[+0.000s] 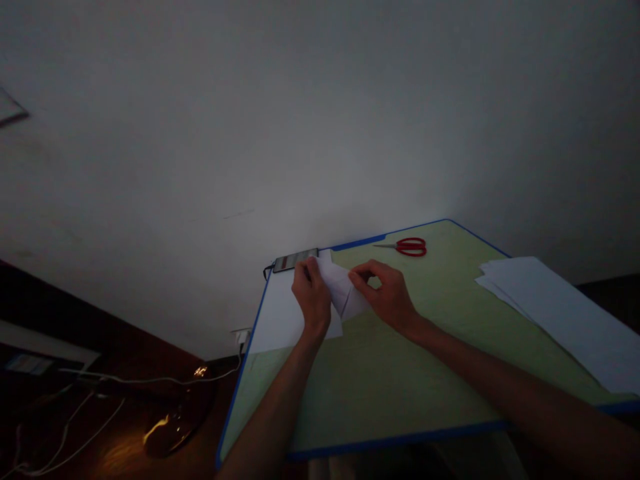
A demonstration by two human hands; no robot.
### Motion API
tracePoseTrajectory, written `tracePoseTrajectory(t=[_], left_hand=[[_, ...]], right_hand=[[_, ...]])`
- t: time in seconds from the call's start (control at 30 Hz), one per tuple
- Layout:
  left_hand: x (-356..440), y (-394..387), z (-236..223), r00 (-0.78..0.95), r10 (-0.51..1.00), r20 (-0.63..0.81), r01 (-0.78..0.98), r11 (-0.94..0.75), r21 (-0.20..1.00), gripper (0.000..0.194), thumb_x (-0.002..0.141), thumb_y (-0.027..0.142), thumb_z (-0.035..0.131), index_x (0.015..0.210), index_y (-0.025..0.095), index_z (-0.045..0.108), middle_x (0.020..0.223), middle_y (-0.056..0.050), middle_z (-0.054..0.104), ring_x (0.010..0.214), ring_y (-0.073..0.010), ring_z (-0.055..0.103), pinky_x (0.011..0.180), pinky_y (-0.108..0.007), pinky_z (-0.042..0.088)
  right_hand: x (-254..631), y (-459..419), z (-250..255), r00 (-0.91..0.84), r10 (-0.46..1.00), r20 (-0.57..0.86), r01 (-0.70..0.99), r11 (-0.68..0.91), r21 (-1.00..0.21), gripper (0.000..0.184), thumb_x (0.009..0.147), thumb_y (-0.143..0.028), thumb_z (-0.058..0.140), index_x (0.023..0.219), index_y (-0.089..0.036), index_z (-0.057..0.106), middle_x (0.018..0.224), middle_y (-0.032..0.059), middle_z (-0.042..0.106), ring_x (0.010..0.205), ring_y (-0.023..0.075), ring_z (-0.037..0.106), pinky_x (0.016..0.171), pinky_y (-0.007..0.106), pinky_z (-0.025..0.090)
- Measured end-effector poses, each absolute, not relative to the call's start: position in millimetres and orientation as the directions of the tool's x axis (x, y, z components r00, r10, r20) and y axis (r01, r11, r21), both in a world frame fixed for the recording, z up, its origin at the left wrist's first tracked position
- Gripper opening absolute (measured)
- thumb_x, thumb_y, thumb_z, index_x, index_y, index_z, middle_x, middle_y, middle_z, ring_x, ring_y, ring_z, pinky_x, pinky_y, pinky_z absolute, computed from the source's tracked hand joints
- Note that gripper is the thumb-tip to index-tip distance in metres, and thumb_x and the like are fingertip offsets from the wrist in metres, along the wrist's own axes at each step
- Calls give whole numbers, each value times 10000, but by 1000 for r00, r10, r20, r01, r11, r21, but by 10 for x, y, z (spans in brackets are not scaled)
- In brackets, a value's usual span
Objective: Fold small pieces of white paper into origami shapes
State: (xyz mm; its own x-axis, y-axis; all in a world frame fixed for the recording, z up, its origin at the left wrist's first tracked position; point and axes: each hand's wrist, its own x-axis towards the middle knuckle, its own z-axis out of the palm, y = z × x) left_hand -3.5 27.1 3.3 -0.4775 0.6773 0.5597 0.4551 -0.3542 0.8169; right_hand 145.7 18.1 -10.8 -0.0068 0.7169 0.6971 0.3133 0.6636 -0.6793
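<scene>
Left hand (pixel 313 297) is clamped on the folded paper (pixel 341 288); right hand (pixel 387 293) pinches its right edge between thumb and forefinger. Paper is at the left part of the desk (pixel 400 373), partly over a white sheet (pixel 277 320). Scissors (pixel 412 247) lie beyond the right hand.

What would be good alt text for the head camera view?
A person's left hand and right hand hold a folded white paper over a green table edged in blue. Beyond them lie red-handled scissors and a phone; loose white sheets lie at the right.
</scene>
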Motion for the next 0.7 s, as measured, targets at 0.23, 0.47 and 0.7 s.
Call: tracePoseTrajectory(t=[0.23, 0.47, 0.7], left_hand=[[39, 257, -48, -422, 770, 478, 319, -368, 873, 433, 1001, 527, 447, 752, 190, 558, 634, 28, 479, 603, -135, 437, 566, -260, 325], [19, 251, -36, -390, 762, 517, 422, -351, 836, 330, 985, 434, 520, 790, 179, 596, 692, 0, 579, 661, -152, 513, 628, -271, 366], [20, 260, -52, -390, 794, 467, 352, -340, 872, 371, 981, 499, 504, 792, 189, 580, 652, 15, 533, 617, -147, 480, 569, -257, 336]], right_hand=[[1484, 220, -110, 105, 736, 668, 325, 610, -723, 152, 914, -314, 648, 823, -201, 693, 789, 43, 751, 717, 195, 668, 742, 350, 503], [1468, 228, -101, 106, 730, 675, 334, 613, -716, 164, 916, -326, 646, 820, -203, 697, 780, 44, 754, 713, 199, 675, 751, 359, 510], [1466, 215, -85, 125, 712, 691, 339, 624, -704, 171, 921, -328, 641, 821, -206, 706, 783, 44, 755, 699, 195, 673, 733, 353, 517]])
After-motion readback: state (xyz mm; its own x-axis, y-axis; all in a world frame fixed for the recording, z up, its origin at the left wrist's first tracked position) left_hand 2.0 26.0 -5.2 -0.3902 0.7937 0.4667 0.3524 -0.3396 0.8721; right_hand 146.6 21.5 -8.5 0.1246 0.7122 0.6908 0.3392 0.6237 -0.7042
